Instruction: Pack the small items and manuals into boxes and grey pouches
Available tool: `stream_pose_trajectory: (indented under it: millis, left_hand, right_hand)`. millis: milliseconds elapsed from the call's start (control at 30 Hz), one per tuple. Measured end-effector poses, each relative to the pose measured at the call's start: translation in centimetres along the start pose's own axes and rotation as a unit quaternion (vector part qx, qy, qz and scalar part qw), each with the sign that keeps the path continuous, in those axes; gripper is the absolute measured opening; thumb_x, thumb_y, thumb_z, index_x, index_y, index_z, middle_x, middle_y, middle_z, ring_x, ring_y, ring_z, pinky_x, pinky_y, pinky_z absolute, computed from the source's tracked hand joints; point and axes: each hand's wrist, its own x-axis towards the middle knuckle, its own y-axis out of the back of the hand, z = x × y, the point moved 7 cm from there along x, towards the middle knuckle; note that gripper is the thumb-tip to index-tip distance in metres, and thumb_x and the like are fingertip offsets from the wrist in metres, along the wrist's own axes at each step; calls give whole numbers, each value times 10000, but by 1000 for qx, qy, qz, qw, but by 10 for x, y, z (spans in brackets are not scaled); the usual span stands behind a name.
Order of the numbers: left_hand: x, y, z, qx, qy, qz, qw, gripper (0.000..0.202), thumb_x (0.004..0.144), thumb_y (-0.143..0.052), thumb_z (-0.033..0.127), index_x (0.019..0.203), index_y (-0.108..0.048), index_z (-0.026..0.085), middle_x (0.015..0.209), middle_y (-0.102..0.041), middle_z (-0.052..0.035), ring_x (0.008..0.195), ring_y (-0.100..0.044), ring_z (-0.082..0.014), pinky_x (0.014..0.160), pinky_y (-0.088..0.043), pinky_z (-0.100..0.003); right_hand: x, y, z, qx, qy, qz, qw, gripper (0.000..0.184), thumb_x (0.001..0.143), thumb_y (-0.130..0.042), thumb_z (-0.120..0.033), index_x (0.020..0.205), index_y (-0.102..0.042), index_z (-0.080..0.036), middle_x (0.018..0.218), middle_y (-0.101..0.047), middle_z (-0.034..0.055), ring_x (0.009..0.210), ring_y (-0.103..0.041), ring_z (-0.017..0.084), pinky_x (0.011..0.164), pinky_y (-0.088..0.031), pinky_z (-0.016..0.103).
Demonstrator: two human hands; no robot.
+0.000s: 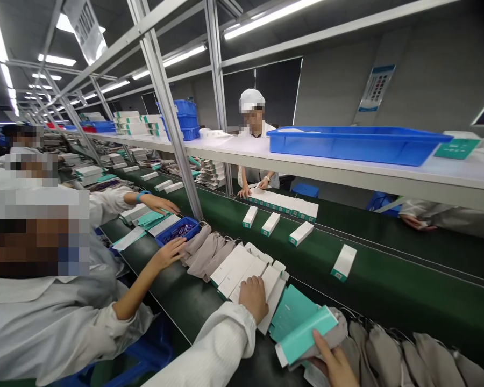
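My left hand (253, 296) rests with its fingers curled on a row of flat white boxes (242, 269) laid on the green table (193, 301). My right hand (334, 364), at the bottom edge, grips a teal and white box (304, 336) together with a grey pouch (336, 334). Flat teal sleeves (290, 312) lie between my two hands. More grey pouches (391, 355) lie in a row to the right of my right hand.
A co-worker on my left reaches a hand (170, 252) towards grey pouches (205, 252) and a small blue tray (178, 230). White boxes (300, 233) ride the green conveyor (387, 269). Across it stands a person in a white cap (252, 99). A blue bin (355, 144) sits on the shelf.
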Motion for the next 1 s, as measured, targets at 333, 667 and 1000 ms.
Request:
stream_pose_trajectory:
  millis: [333, 667, 1000]
  left_hand:
    - [-57, -20, -16, -260, -68, -82, 960, 519, 624, -671, 340, 1047, -420, 171, 998, -576, -67, 885, -574, -202, 740, -453, -272]
    - [-91, -30, -17, -404, -80, -113, 904, 498, 627, -606, 244, 1090, -429, 191, 1082, -561, -81, 1012, -533, -249, 884, -407, -341]
    - [-95, -67, -34, -325, -40, -143, 934, 610, 583, -708, 327, 1124, -446, 221, 1089, -601, -88, 997, -553, -319, 846, -410, -385]
  right_hand:
    - [-12, 11, -95, 234, -23, 5, 972, 755, 726, -666, -530, 1331, -401, -162, 1190, -628, 90, 1109, -582, 293, 837, -576, 373]
    - [-2, -12, -124, 165, 13, -9, 986, 426, 767, -625, -495, 1056, -621, -182, 1013, -689, 74, 1048, -612, 300, 807, -582, 359]
    - [11, -11, -92, 16, -42, -35, 998, 708, 639, -736, -508, 1223, -540, -158, 1136, -661, 99, 1034, -619, 319, 721, -594, 343]
